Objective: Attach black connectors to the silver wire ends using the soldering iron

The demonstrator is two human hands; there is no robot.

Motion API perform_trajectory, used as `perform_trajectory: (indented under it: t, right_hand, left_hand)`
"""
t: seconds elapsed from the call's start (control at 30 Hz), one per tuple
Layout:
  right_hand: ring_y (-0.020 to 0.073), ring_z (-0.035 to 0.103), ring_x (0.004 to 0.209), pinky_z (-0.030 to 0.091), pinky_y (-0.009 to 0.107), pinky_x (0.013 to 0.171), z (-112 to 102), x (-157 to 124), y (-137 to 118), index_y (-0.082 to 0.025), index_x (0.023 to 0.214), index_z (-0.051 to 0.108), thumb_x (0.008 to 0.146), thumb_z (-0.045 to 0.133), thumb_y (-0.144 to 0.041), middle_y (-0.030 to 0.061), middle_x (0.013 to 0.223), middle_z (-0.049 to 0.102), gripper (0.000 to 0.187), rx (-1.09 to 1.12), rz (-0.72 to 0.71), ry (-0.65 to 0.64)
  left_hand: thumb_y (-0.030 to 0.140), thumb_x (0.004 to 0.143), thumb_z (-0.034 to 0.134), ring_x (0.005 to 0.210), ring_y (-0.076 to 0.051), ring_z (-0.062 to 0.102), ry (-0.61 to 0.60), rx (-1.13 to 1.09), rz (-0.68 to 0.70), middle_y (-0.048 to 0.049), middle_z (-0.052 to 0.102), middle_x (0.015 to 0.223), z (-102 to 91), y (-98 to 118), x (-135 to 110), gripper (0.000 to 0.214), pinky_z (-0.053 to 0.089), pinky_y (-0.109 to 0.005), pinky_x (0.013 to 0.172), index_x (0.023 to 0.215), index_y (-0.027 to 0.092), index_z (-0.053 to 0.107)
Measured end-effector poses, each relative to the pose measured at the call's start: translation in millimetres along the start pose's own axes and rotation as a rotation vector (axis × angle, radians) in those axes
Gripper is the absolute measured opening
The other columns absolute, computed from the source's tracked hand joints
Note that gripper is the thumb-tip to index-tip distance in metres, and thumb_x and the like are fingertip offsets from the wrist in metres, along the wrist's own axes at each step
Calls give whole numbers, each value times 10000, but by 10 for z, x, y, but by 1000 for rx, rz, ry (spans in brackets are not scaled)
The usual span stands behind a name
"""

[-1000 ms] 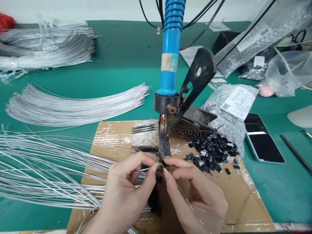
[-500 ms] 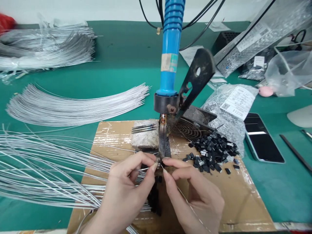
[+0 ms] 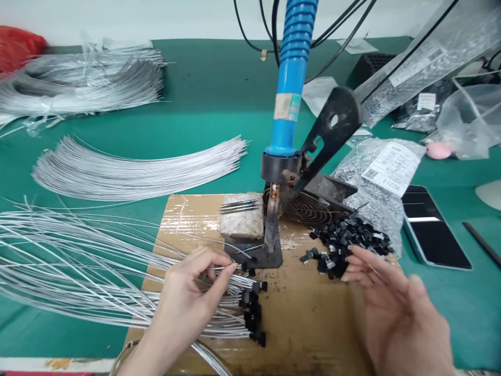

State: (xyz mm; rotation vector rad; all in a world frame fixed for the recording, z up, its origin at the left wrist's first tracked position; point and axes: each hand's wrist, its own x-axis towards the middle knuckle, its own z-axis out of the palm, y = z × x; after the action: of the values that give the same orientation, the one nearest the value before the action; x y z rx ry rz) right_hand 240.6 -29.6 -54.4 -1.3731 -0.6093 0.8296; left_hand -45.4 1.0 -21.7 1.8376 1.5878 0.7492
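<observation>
My left hand (image 3: 195, 292) pinches a thin silver wire (image 3: 219, 268) whose end carries a small black part (image 3: 245, 266), low over the cardboard sheet (image 3: 309, 324). Below it lies a fan of finished wires (image 3: 78, 271) with black parts at their tips (image 3: 254, 313). My right hand (image 3: 391, 308) is open, fingers spread, reaching at the pile of loose black parts (image 3: 348, 243). A blue-handled soldering iron (image 3: 289, 99) stands tip-down in its black stand (image 3: 329, 136) between the hands.
Two bundles of bare silver wires (image 3: 136, 172) (image 3: 86, 83) lie on the green table at the back left. Bags of parts (image 3: 383, 167) and a phone (image 3: 434, 230) lie on the right. A grey block (image 3: 242, 222) with wire ends sits beside the iron.
Both hands were pinched together at the iron's tip. My right hand has let go and swung right to the black parts; my left hand has drawn the wire away from the tip.
</observation>
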Motion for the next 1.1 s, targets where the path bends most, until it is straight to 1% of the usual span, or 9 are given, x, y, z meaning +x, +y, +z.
perform_trajectory:
  t: [0.07,0.13,0.23,0.3,0.43,0.5,0.6,0.83,1.1]
  right_hand:
    - [254,718,900,582,366,662,-87,59,65,-168,1000,859,1040,539,-488,139,1094,814,454,-9,51,27]
    - [260,712,936,566,371,662,-101,60,122,-190,997,846,1042,509,-515,114,1093,809,471,-63,39,33]
    - [248,720,967,559,414,864,-36,-12,187,-216,1067,808,1071,480,-529,72,1089,800,453,-105,24,-31]
    - [245,725,985,537,424,934,9,-60,224,-223,1106,793,1087,454,-544,65,1093,802,467,-119,37,-99]
    - [249,730,985,550,391,869,18,-95,280,-230,1095,819,1067,476,-577,68,1093,817,488,-150,-10,-193]
    - [233,717,942,540,368,836,13,-107,278,-238,1053,835,1059,500,-553,56,1056,816,461,-165,-47,-180]
    - [223,676,961,509,356,858,32,-147,232,-237,1061,826,1078,489,-487,50,1072,784,420,-174,-36,-150]
    - [219,661,943,504,349,835,42,-177,163,-246,1057,830,1091,499,-430,43,1072,775,380,-192,-18,-183]
    - [220,676,919,504,356,840,17,-166,173,-245,1034,840,1087,514,-451,45,1030,782,389,-254,-44,-192]
  left_hand:
    - [178,957,706,691,-174,648,4,-19,2,10,727,764,-2,-57,-17,122,507,-294,663,853,231,741]
    - [189,960,708,754,-193,681,16,-40,17,2,746,803,6,-106,-32,118,523,-315,705,859,241,743]
    - [197,965,706,821,-208,705,18,-54,33,-5,767,857,21,-155,-45,112,537,-339,759,875,252,744]
    - [192,970,703,824,-206,702,14,-58,37,-1,765,861,23,-163,-49,110,537,-341,760,889,256,741]
    - [189,973,711,799,-193,676,-18,-67,41,18,751,844,12,-135,-54,111,520,-333,730,892,263,726]
    - [184,981,702,798,-187,667,-33,-78,35,27,744,845,8,-119,-55,120,512,-330,731,894,266,714]
    - [179,990,689,808,-182,663,-49,-98,28,32,743,858,7,-105,-52,126,507,-329,741,903,268,703]
    - [167,975,708,771,-165,646,-50,-115,23,51,734,834,-1,-54,-27,134,495,-313,713,898,276,698]
    - [163,980,693,762,-163,636,-69,-132,24,45,728,826,-13,3,-20,139,496,-307,690,895,272,694]
